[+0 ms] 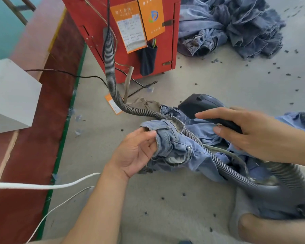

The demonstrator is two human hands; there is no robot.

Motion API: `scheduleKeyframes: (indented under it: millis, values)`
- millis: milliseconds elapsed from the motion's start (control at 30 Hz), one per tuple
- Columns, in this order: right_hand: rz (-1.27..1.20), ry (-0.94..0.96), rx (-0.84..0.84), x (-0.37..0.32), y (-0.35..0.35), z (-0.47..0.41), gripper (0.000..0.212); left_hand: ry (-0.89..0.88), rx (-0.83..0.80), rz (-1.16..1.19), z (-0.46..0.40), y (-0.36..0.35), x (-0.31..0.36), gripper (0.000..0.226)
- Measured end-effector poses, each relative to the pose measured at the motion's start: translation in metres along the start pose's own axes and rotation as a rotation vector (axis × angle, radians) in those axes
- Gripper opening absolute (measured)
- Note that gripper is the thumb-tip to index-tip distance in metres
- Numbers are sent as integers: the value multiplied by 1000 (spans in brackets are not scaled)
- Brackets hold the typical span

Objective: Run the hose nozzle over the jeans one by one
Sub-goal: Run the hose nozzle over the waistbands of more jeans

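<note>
1. Leftmost, left hand (136, 152) pinches the jeans (181, 148) at the waistband, lifting it clear of the worktop (165, 208).
2. Corrugated hose (113, 88) trails across them from the red machine (130, 32).
3. Right hand (250, 131) loosely wraps the nozzle (199, 104), poised over the denim; unprocessed jeans pile (232, 27) lies well behind.

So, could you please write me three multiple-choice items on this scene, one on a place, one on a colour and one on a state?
1. Where is the heap of jeans?
A. beside the red cabinet
B. on the white block
C. in a basket

2. What colour is the nozzle?
A. orange
B. dark grey
C. white

3. What does the left hand do?
A. hangs idle
B. holds the hose
C. holds the jeans

Answers: 1 A, the heap lies on the floor right of the cabinet; 2 B, the head is dark; 3 C, its fingers touch denim.
</note>
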State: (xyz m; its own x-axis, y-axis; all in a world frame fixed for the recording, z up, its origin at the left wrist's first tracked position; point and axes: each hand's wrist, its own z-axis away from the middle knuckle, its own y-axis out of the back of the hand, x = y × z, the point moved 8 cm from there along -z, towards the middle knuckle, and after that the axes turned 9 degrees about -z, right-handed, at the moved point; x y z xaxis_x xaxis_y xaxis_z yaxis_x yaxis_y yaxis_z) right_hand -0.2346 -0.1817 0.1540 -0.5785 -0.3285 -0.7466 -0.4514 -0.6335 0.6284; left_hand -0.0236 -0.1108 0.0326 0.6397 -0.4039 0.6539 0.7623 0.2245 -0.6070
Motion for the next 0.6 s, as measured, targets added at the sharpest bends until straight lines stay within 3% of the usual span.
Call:
scheduleKeyframes:
  millis: [167, 300, 367, 533, 600]
  values:
    - [-5, -41, 33, -1, 5, 3, 67, -25, -4, 14, -3, 4, 5, 50]
    - [115, -99, -127, -4, -12, 4, 36, 2, -66, -62, -5, -3, 0, 53]
    - [139, -112, -182, -6, -28, 2, 31, 25, -120, -83, -4, -9, -3, 56]
    - [76, -219, 81, 8, -21, -18, 23, 75, -173, -39, -5, -13, -11, 66]
    - [-19, -217, 79, 9, -10, -14, 17, 74, -194, -15, -6, -17, -13, 68]
